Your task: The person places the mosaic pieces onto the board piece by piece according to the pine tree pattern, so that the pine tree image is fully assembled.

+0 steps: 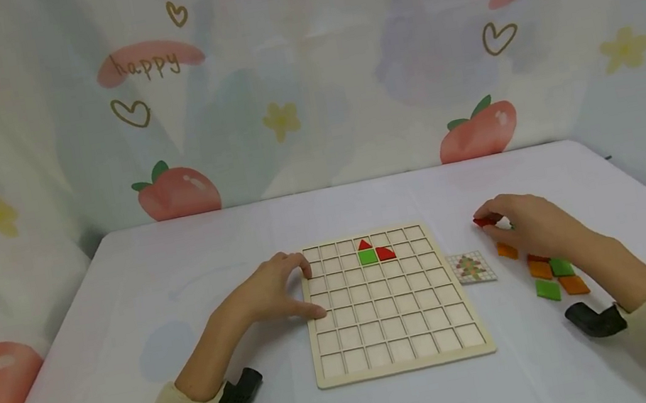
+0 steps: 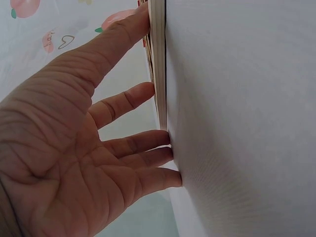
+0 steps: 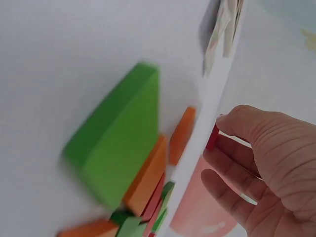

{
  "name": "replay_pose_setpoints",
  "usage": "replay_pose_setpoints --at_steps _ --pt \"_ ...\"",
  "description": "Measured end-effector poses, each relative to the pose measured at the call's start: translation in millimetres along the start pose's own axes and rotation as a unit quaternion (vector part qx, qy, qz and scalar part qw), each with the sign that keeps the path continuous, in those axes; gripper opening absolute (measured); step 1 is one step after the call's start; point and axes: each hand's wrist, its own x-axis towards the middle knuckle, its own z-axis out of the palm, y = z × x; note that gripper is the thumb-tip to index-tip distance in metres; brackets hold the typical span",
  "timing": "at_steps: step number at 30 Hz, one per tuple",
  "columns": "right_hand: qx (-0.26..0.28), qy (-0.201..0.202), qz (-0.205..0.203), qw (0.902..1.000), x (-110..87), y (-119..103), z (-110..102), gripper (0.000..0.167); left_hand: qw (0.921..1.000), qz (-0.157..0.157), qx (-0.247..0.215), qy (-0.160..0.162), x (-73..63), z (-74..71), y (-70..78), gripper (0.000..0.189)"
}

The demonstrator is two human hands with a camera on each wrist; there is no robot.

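Observation:
My left hand (image 1: 267, 290) rests at the left edge of a wooden grid board (image 1: 366, 333), thumb and index fingertip on its frame, fingers spread and fairly straight. In the left wrist view the fingertips meet the board's side (image 2: 157, 64) and the white tabletop. In the board's upper rows sit a red triangle (image 1: 364, 245), a green square (image 1: 368, 257) and a red quarter-round tile (image 1: 385, 253). Right of the board, my right hand (image 1: 531, 222) pinches a small red tile (image 3: 213, 138) between thumb and fingers, above the table; its full shape is hidden by the fingers.
A small pattern card (image 1: 472, 267) with a tree picture lies against the board's right side. Loose orange (image 1: 574, 285), green (image 1: 548, 291) and red tiles lie below my right hand. A printed curtain (image 1: 316, 87) hangs behind the white table (image 1: 207, 243).

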Motion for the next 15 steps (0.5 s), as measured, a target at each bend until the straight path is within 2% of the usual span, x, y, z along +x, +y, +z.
replay_pose_setpoints --at_steps 7,15 --pt "0.0 0.013 -0.059 0.9982 5.5 -26.7 1.2 0.026 1.0 -0.006 0.001 -0.003 0.1 -0.7 1.0 0.059" --pt "-0.008 0.013 -0.09 0.9958 9.2 -57.4 5.8 0.026 1.0 -0.009 -0.001 -0.004 0.8 -0.2 1.9 0.058"
